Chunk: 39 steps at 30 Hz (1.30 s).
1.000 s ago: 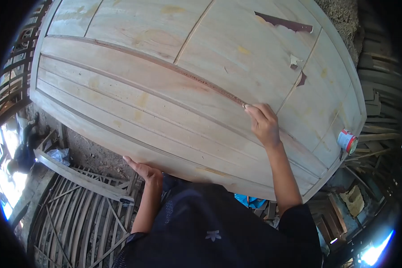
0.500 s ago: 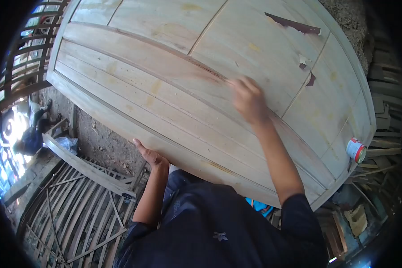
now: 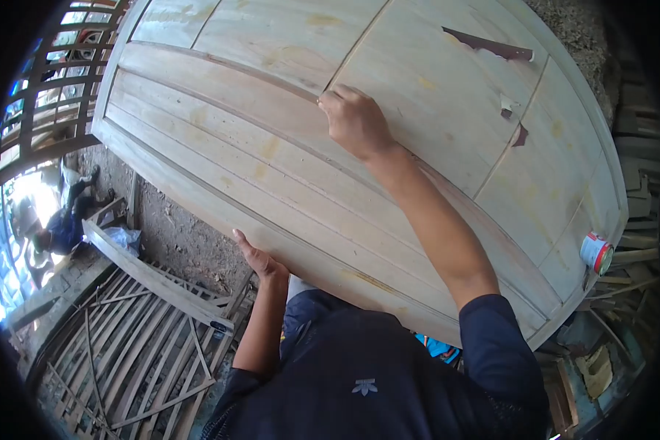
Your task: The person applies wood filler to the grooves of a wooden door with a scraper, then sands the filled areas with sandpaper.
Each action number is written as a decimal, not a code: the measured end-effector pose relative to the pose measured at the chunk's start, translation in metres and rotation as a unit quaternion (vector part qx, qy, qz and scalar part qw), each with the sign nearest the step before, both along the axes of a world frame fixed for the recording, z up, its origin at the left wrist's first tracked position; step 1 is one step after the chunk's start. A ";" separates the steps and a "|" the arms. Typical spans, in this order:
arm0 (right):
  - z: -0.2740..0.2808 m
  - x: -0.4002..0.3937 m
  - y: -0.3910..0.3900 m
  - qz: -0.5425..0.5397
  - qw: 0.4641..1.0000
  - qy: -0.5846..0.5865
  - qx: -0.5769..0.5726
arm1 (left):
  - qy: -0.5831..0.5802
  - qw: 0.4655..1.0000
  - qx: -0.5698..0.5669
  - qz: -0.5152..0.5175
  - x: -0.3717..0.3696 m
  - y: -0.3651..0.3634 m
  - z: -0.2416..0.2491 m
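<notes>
Right hand [image 3: 359, 126], pinched closed on something I cannot tell, has moved leftward along the long brown wooden groove [image 3: 271, 79], reaching its middle, while apart my left hand [image 3: 262, 262] rests at the near edge of the pale wooden panel [image 3: 220, 165], whose right corner bears a red-and-white metal tin [image 3: 596, 253], contents unclear to me.

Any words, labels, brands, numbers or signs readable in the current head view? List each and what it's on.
No text is readable.
Can at the wooden panel's edge: red and white label, print too small and blurred to read.
Dark shirt: pale leaf-shaped logo; any lettering with it is too small to read.
Wooden panel: stains and dark patches, no lettering I can make out.
</notes>
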State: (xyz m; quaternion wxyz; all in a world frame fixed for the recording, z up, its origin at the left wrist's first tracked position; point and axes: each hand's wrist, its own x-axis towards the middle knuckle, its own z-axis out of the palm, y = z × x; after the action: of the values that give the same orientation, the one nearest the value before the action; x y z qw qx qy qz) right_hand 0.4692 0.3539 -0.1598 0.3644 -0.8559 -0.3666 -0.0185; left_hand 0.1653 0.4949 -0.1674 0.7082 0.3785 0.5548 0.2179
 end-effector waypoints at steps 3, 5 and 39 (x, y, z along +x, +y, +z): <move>0.012 -0.012 -0.044 0.000 1.000 0.026 -0.013 | 0.016 1.000 -0.009 0.015 0.004 0.000 0.007; 0.023 -0.024 -0.078 0.000 0.998 0.056 -0.033 | 0.009 0.999 -0.011 0.036 0.010 -0.002 0.012; 0.033 -0.024 -0.099 0.011 0.996 0.060 -0.058 | 0.004 0.997 -0.033 0.067 0.000 -0.003 -0.001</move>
State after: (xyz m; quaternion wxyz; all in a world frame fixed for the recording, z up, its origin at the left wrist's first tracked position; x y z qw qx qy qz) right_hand 0.4455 0.2547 -0.1270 0.3353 -0.8712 -0.3538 0.0579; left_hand 0.1650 0.4916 -0.1682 0.7021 0.3177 0.5882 0.2452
